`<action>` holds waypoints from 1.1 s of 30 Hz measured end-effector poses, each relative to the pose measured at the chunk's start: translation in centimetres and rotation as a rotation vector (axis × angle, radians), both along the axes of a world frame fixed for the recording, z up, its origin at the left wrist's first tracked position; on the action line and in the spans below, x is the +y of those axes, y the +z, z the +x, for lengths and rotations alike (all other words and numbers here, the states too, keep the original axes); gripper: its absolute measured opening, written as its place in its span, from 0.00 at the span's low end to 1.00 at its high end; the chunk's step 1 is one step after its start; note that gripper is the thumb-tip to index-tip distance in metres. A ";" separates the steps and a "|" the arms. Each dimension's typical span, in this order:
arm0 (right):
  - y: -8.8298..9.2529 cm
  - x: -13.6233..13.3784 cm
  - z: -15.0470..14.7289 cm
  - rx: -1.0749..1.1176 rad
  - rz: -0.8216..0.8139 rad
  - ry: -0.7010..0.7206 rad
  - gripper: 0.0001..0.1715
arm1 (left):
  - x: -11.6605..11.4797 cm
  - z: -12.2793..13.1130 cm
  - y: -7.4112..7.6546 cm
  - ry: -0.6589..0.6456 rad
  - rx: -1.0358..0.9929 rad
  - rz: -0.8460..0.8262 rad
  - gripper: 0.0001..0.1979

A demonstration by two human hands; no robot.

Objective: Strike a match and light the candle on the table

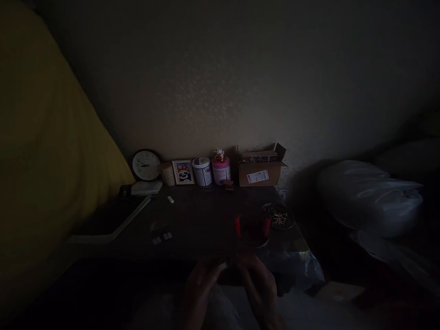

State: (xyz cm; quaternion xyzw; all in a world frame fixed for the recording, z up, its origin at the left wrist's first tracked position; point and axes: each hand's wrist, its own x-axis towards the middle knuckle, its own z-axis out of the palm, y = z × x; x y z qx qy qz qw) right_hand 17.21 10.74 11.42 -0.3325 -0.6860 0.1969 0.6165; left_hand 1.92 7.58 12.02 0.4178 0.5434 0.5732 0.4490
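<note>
In the dim light, my left hand (202, 278) and my right hand (257, 277) are close together just in front of the table's near edge. The fingers of both hands are closed and point toward each other. A small pale spot (223, 266) shows at my left fingertips, too dark to identify. What my right fingers hold, if anything, is hidden. Beyond my right hand is a dark round dish (256, 245) with two upright red pieces (237, 227) at its sides. Behind it to the right, a round dish (264, 207) contains several thin pale sticks (280, 217).
Along the wall stand a round clock (146, 165), a cup (168, 174), a panda picture frame (184, 172), two tins (202, 172) and an open cardboard box (263, 173). A yellow curtain (51, 137) hangs left. White plastic bags (369, 197) lie right of the table (206, 220).
</note>
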 end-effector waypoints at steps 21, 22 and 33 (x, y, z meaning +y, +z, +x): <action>-0.6 1.8 0.3 -0.310 0.292 -0.107 0.12 | 0.1 1.2 1.6 0.016 -0.169 -0.018 0.13; -1.6 2.6 0.4 -0.309 0.275 -0.164 0.13 | 0.0 1.3 1.7 0.023 -0.210 -0.021 0.14; -2.8 4.8 2.3 0.000 -0.029 -0.378 0.09 | -1.0 0.5 3.0 0.166 -0.379 -0.117 0.16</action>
